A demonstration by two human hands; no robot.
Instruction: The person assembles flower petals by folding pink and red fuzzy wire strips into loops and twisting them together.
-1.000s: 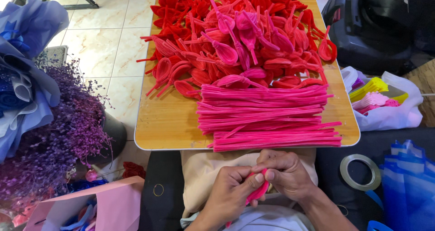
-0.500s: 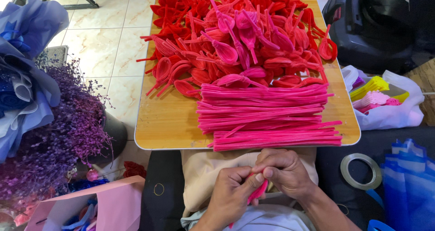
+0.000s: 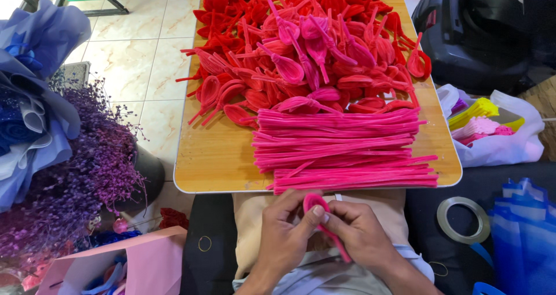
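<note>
My left hand (image 3: 286, 237) and my right hand (image 3: 359, 234) meet over my lap, both pinching one pink pipe cleaner (image 3: 317, 205) that is bent into a loop at its top; its tail runs down between my fingers. Just beyond my hands a wooden board (image 3: 214, 156) carries a stack of straight pink pipe cleaners (image 3: 341, 150). Farther back on the board lies a heap of red and pink looped petal shapes (image 3: 307, 57).
Purple dried flowers (image 3: 87, 173) and blue wrapping paper (image 3: 29, 98) stand at the left, with a pink bag (image 3: 145, 266) below them. At the right are a tape roll (image 3: 463, 220), a white bag of coloured pieces (image 3: 492, 133), blue sheets (image 3: 524, 237) and a black helmet (image 3: 492, 34).
The pipe cleaner in my hands has been bent further, and a rounded loop now stands up above my fingers. My hands stayed over my lap.
</note>
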